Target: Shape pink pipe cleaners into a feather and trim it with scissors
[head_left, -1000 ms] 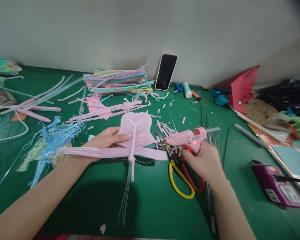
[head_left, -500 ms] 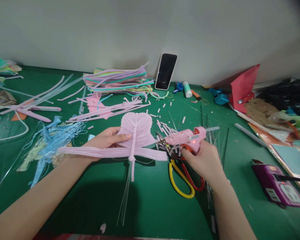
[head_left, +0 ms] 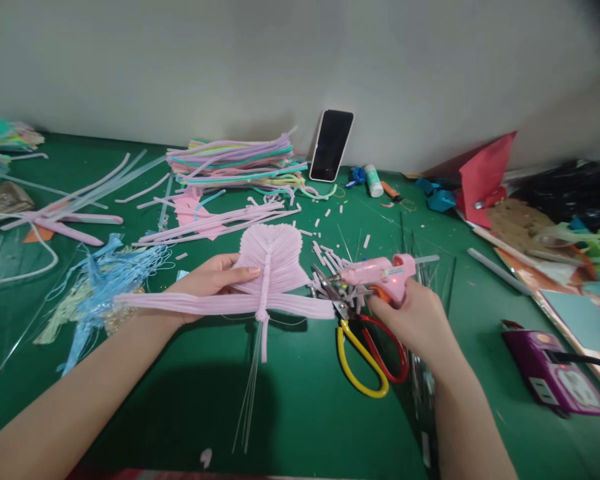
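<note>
My left hand (head_left: pixel 223 280) is closed on a pink leaf-shaped piece made of pipe cleaners (head_left: pixel 275 253), thumb on its front. A flat band of pink strips crosses its lower part, and thin wires (head_left: pixel 250 393) hang from its stem. My right hand (head_left: pixel 413 320) grips a pink hot glue gun (head_left: pixel 375 272), its lit orange light showing. The glue gun's nozzle points left, a short way right of the leaf piece. Under the gun lie scissors (head_left: pixel 363 383) with one yellow and one red handle, blades partly covered. Short pink offcuts (head_left: pixel 327 257) lie behind the blades.
A pipe-cleaner bundle (head_left: pixel 235 160) lies at the back beside a phone (head_left: pixel 332 145) leaning on the wall. Blue tassels (head_left: pixel 105 280) are at left. Loose wires (head_left: pixel 423 380) lie by my right forearm. A purple power strip (head_left: pixel 555 370) with a cord sits at right.
My right hand has moved the glue gun slightly right, away from the leaf piece. My left hand and the leaf piece have barely shifted.
</note>
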A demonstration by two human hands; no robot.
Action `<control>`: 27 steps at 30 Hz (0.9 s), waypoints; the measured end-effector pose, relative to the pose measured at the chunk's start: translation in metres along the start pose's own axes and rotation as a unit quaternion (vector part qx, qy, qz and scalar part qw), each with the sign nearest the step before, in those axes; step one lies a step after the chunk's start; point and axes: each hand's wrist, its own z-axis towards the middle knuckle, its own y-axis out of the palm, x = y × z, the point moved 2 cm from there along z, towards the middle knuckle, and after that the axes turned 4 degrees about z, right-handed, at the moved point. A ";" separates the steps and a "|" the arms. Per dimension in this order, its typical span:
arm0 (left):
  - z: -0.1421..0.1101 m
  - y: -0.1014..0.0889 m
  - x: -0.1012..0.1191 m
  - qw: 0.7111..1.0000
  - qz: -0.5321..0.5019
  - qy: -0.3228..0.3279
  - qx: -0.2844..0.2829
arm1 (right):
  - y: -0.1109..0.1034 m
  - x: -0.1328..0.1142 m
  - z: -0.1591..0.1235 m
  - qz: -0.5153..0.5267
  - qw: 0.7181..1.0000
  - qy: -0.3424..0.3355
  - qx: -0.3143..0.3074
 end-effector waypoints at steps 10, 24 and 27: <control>-0.006 -0.005 0.001 1.000 0.011 0.010 -0.001 | -0.012 0.005 0.022 -0.161 0.985 0.057 0.025; -0.004 -0.002 0.000 0.999 0.037 0.023 -0.012 | 0.021 -0.058 -0.046 0.543 0.816 0.093 -0.175; -0.005 -0.001 0.001 0.998 0.053 0.025 -0.030 | 0.017 -0.057 -0.044 0.529 0.833 0.076 -0.146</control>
